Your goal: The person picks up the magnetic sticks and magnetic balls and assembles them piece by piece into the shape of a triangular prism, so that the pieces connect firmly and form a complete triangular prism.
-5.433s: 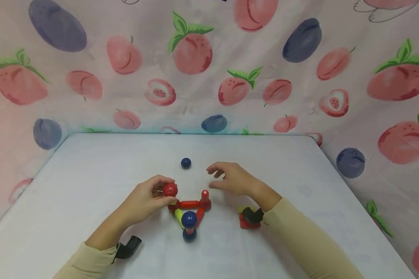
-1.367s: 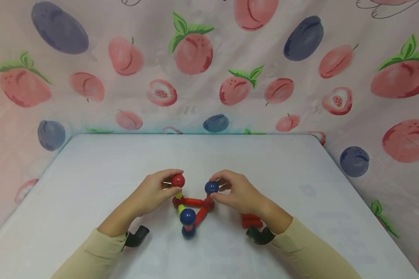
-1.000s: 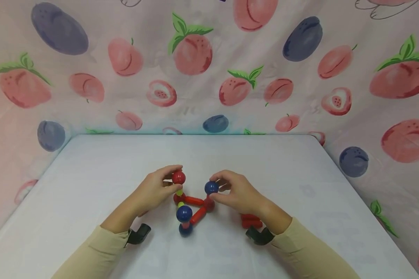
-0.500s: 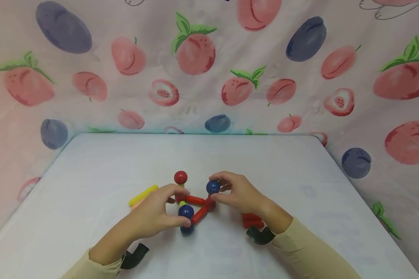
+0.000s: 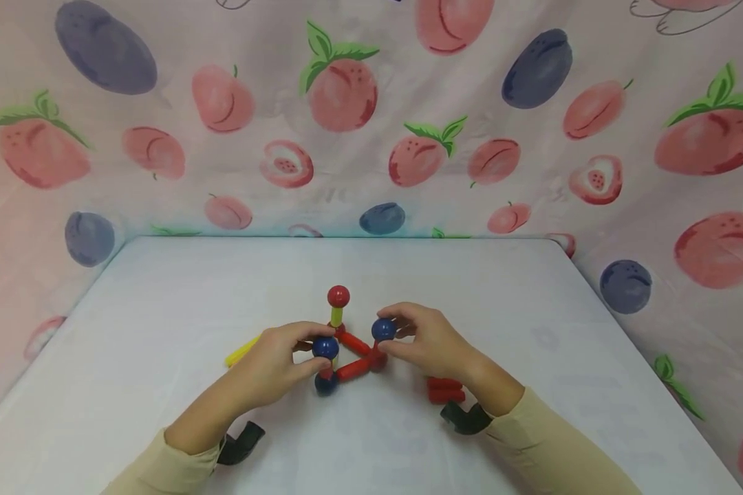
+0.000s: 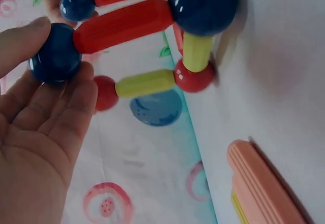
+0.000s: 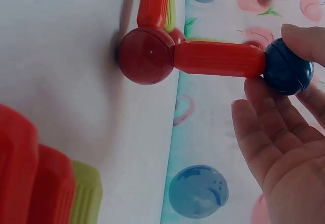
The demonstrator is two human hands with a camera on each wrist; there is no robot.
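Observation:
A small frame of balls and ribbed rods stands mid-table, its base a triangle. At its near-left corner my left hand (image 5: 278, 357) pinches a blue ball (image 6: 56, 54) topping an upright red rod (image 6: 124, 26); a second blue ball (image 6: 203, 5) sits beneath. My right hand (image 5: 436, 340) grips another blue ball (image 7: 288, 66) on the right corner's upright red rod (image 7: 221, 59), above a dark red ball (image 7: 146, 55). The far upright, a yellow rod (image 5: 337, 316) topped by a red ball (image 5: 338, 296), is untouched. Red rods (image 5: 353, 369) join the base corners, plus one yellow rod (image 6: 197, 51).
Red rods (image 5: 446, 390) lie right of the frame beside a yellow-green rod (image 7: 86, 193). Left of it, partly behind my left hand, are a yellow rod (image 5: 241, 351) and a pinkish-orange rod (image 6: 264, 183). A fruit-print cloth hangs behind the white table (image 5: 223, 275).
My left hand has let go of the red ball and grips the near blue ball. The frame has turned clockwise. My right hand, earlier empty, keeps hold of the blue ball that lay farther back.

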